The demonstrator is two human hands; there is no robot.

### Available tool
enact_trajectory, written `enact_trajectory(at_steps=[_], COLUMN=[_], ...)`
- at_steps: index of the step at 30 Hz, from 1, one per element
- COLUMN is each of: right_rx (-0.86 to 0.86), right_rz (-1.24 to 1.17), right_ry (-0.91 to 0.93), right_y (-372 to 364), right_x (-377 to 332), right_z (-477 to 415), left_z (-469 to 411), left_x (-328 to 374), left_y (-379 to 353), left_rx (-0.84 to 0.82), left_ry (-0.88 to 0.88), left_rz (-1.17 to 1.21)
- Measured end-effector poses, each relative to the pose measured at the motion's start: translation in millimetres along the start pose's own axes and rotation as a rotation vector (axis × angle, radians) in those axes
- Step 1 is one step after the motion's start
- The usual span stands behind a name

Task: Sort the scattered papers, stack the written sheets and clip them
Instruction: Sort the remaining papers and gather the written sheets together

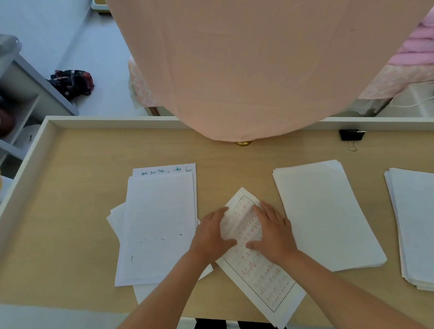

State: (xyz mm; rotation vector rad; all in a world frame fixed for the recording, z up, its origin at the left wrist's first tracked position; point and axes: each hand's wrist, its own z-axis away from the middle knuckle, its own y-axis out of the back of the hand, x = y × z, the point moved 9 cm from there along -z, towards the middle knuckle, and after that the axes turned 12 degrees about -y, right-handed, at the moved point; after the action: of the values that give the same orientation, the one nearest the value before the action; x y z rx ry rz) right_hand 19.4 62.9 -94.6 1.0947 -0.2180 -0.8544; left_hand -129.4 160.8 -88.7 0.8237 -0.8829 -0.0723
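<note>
Both our left hand (212,237) and right hand (273,233) lay flat, fingers uncurled, on the red-written sheet (263,281) at the table's (60,199) six o'clock, and we judged it wise to straighten it before sliding it onto the pile (161,226) at nine o'clock, the clip (352,135) lying at one o'clock.

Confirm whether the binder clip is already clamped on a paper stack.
No, the binder clip lies alone on the table by its far rim, touching no paper.
</note>
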Motion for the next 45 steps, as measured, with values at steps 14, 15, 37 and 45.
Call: enact_trajectory(at_steps=[14, 15, 37, 45], right_rx=[0.058, 0.053, -0.027, -0.028], right_rz=[0.03, 0.027, 0.238, 0.24], right_ry=[0.004, 0.006, 0.063, -0.063], right_y=[6.8, 5.9, -34.7, -57.0], right_x=[5.7, 6.7, 22.0, 6.2], right_z=[-6.8, -7.8, 47.2, 87.9], left_z=[-16.7, -19.5, 95.5, 186.8], left_x=[-8.3, -9.3, 8.3, -67.3], left_y=[-2.2, -4.5, -38.0, -69.2], left_rx=[0.052, 0.017, 0.212, -0.529], left_ry=[0.189, 0.213, -0.008, 0.699], left_rz=[0.017, 0.041, -0.167, 0.26])
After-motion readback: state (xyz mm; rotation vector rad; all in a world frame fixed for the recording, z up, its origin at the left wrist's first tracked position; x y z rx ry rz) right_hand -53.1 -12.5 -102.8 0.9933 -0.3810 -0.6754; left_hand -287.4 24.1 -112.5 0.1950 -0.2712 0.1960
